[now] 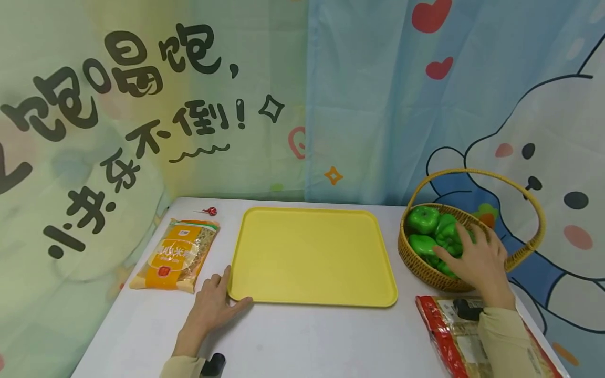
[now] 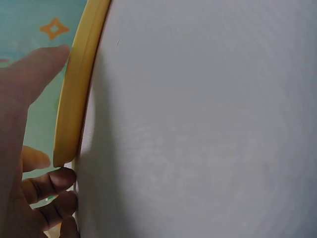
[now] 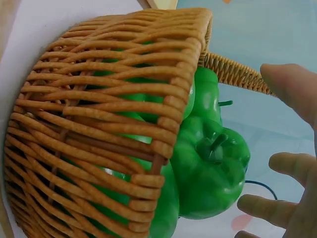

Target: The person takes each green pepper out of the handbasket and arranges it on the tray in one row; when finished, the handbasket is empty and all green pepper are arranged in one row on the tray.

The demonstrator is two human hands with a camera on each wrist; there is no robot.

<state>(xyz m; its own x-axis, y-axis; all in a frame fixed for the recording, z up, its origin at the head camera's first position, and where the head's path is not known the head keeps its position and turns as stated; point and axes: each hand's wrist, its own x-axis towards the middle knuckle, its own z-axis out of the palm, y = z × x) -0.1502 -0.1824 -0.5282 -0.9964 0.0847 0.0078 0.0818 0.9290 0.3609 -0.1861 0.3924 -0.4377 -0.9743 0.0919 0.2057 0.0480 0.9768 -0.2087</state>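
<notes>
A yellow tray (image 1: pixel 312 257) lies flat on the white table. My left hand (image 1: pixel 215 303) rests at its near left corner, thumb along the front edge and fingers by the left side. In the left wrist view the thumb (image 2: pixel 42 69) touches the rim of the tray (image 2: pixel 77 94). My right hand (image 1: pixel 477 257) hovers with spread fingers over a wicker basket (image 1: pixel 425 268) full of green peppers. From the right wrist, one bell pepper (image 3: pixel 210 168) bulges above the basket's rim; the fingers stand apart from it. A green apple-like fruit (image 1: pixel 423 219) sits at the basket's back left.
On the left lies an orange-labelled bag of grain (image 1: pixel 177 254), with a small red-headed item (image 1: pixel 211 211) behind it. A red and clear food packet (image 1: pixel 441 331) lies under my right forearm. The basket's tall handle (image 1: pixel 534 210) arches up to the right. Printed curtains (image 1: pixel 359 105) hang behind.
</notes>
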